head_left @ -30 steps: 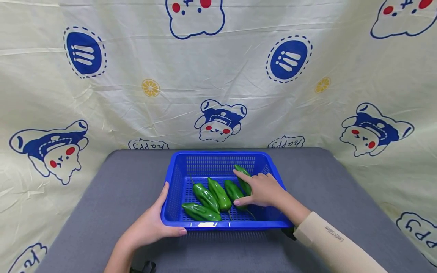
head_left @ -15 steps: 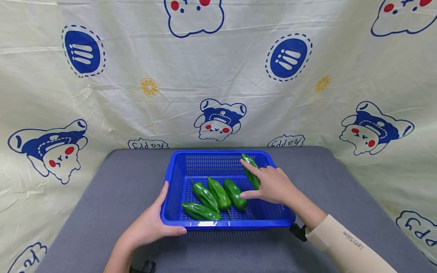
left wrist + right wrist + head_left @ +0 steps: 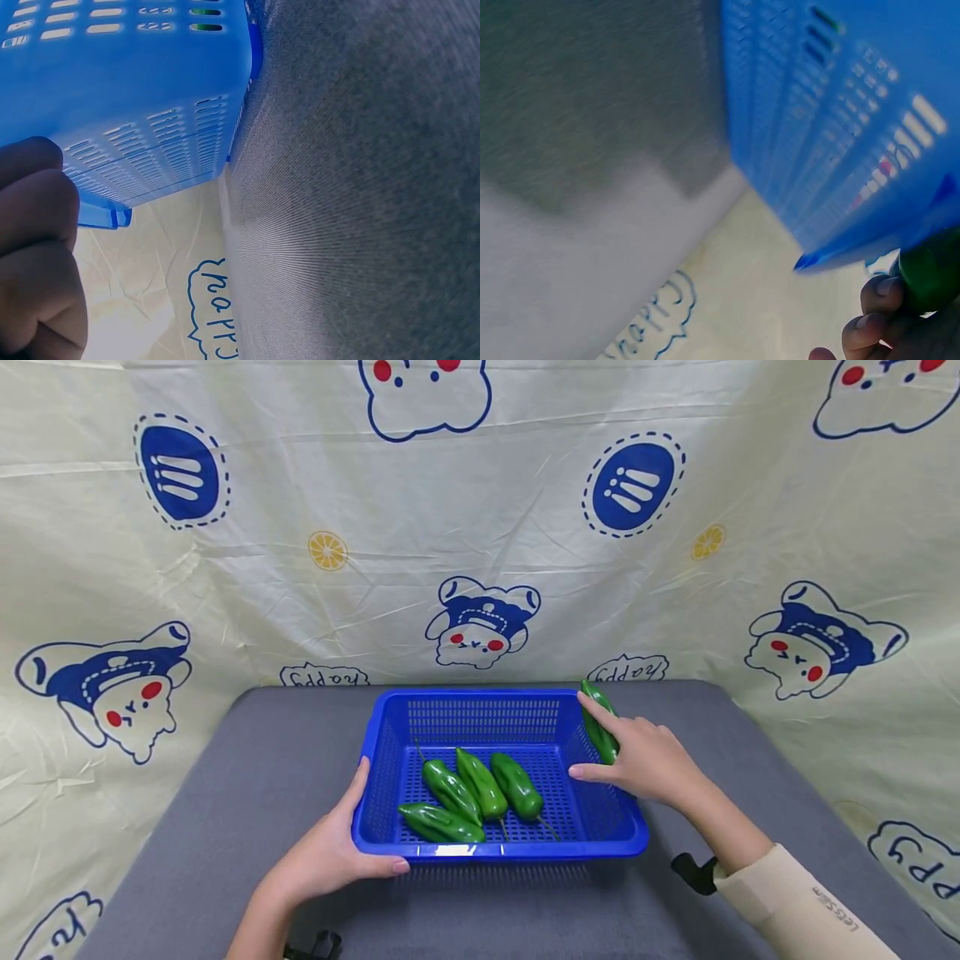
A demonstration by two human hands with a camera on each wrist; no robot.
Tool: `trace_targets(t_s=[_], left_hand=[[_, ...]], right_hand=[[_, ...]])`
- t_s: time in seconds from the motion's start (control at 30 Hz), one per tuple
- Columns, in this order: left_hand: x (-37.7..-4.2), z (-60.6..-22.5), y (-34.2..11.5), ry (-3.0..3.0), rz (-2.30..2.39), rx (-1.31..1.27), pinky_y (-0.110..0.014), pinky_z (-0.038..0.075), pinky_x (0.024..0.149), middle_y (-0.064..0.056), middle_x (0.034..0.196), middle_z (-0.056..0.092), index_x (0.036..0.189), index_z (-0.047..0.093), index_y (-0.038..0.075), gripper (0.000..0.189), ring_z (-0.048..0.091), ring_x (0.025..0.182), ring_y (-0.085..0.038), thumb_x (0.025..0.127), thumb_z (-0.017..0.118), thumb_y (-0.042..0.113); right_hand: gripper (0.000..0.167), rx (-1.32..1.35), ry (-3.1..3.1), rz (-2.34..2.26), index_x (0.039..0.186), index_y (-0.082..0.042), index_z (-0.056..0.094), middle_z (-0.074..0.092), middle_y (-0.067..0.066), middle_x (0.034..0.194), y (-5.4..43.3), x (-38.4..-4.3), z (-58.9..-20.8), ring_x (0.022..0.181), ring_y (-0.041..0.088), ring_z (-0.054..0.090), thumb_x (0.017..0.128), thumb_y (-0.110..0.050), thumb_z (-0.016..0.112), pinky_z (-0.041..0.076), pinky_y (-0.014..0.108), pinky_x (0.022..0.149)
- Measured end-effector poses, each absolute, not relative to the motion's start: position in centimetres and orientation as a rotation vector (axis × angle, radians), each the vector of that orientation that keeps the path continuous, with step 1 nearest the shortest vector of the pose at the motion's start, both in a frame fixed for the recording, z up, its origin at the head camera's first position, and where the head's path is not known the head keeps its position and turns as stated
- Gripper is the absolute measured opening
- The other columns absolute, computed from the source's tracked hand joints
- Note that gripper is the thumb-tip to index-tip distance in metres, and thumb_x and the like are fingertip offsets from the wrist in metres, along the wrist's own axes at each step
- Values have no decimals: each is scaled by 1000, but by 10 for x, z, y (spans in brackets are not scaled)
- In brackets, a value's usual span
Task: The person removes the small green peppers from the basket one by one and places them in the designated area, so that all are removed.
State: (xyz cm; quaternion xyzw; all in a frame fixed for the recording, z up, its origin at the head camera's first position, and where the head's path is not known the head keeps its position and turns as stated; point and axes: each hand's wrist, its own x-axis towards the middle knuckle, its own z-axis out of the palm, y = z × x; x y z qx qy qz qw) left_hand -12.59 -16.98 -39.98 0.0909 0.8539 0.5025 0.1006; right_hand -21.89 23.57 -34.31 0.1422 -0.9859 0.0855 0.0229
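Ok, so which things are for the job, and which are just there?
Part of the job:
- blue basket, held by the left hand
- green pepper in the right hand
- four other peppers inside the basket

Just there:
- grey table underneath
- printed cloth behind
- black strap by the right wrist

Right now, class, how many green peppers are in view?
5. Four in the blue basket: a front pepper, then left pepper, middle pepper and right pepper in a row. The fifth pepper is in the fingers of the right hand, by the rim.
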Motion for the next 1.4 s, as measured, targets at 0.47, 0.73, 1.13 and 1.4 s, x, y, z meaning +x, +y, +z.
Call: trace_targets(t_s=[0.47,0.73,1.13,1.4], left_hand=[[-127,-402,-172,2533,1479,270,-50,39,107,-23,164,16,160,-10,20,137,52,127,-29,68,91,38],[-128,-402,-172,2516,1496,268,-49,41,106,-24,163,17,160,-11,21,137,53,125,-29,69,91,36],[-127,-401,-171,2519,1490,256,-51,38,108,-23,164,13,160,-10,21,137,50,129,-31,68,91,38],[-127,-401,-171,2527,1465,234,-53,38,109,-21,164,15,160,-11,24,138,49,130,-30,68,90,41]], right_hand=[[113,250,-3093,422,161,-30,5,60,31,117,300,-216,-359,84,30,59,77,-79,61,43,36,58],[114,72,-3216,418,161,-25,-1,40,44,140,326,-221,-384,107,51,56,79,-83,53,50,55,71],[121,7,-3383,218,160,-16,10,38,44,142,341,-224,-414,119,61,48,73,-92,45,45,67,83],[123,25,-3474,155,159,-13,16,39,44,142,341,-226,-418,123,62,44,70,-92,47,42,71,86]])
